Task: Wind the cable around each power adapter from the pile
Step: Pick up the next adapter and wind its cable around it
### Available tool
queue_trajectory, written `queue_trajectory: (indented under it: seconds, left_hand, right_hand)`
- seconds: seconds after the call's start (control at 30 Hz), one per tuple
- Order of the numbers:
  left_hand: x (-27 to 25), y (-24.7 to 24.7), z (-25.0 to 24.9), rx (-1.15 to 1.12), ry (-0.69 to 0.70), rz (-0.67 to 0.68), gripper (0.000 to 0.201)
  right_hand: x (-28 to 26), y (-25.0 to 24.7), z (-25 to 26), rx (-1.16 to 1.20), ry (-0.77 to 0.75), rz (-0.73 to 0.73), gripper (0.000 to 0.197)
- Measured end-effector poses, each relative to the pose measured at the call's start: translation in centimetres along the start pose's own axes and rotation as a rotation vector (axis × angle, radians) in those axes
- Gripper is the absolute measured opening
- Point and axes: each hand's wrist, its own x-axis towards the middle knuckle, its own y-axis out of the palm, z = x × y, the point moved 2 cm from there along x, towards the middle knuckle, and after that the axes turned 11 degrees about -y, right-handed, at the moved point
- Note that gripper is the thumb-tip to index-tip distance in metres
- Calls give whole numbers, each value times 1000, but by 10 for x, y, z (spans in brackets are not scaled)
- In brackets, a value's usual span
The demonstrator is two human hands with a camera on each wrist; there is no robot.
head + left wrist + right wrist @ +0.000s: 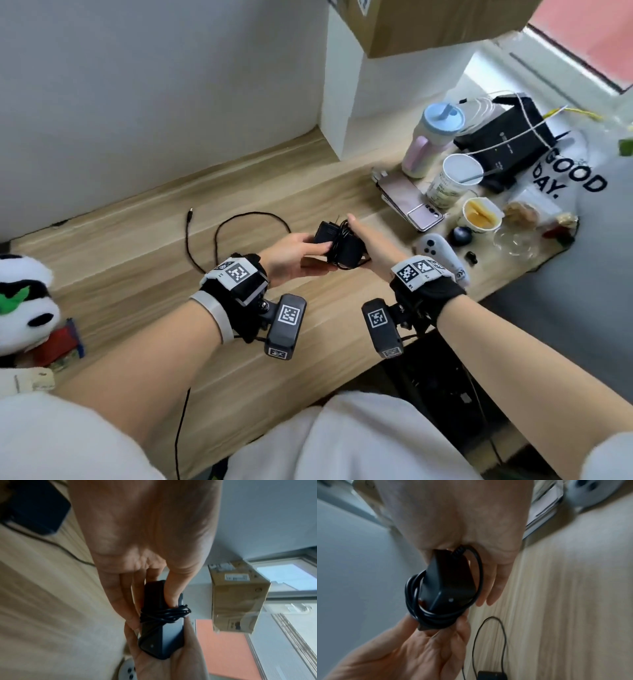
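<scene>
A black power adapter [346, 250] is held above the wooden table [144, 260] between both hands. Several turns of its black cable [164, 613] are wound around its middle. My left hand [308, 251] pinches the plug end between thumb and fingers. My right hand [368, 245] clasps the other end, thumb on top and fingers below, with the adapter [448, 585] lying against the palm. A second loose cable [251, 215] loops over the table behind the hands. Its adapter [34, 507] lies on the table near my left wrist, hidden in the head view.
To the right of the hands lie a phone [411, 205], a white cup [455, 178], a bottle [431, 137], a pudding cup [481, 214] and a grey controller [442, 253]. A panda plush [24, 301] sits at the far left. A cardboard box [428, 24] overhangs at the back.
</scene>
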Motion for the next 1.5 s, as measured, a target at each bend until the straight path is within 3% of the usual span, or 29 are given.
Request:
queue_trajectory:
  seconds: [0.17,0.33,0.6,0.9,1.07,1.27,1.43,1.5]
  left_hand:
    - [22,59,5,126,-68,167,28]
    - [42,122,7,150,-106,202,26]
    - [71,236,35,216,-167,207,33]
    - [118,329,108,373,-388,198,23]
    - [147,354,140,454,-480,217,19]
    - [197,364,173,475,-560,165,20]
    - [248,363,198,654,-543,39,19]
    - [268,363,207,688,-569,19,28]
  right_hand:
    - [-42,-59,-28,264,124,-79,57]
    - [-84,-110,-54,484,89,-320,32]
    - [-161,-202,-112,426,42,-506,19]
    - [-229,-262,-212,565,122,-575,36]
    - [-234,-270,-262,674,216,-632,43]
    - [-220,-270,-312,782,291,-704,25]
    - [-189,-281,-364,787,312,-837,37]
    - [-176,-285,-384,793,314,-880,41]
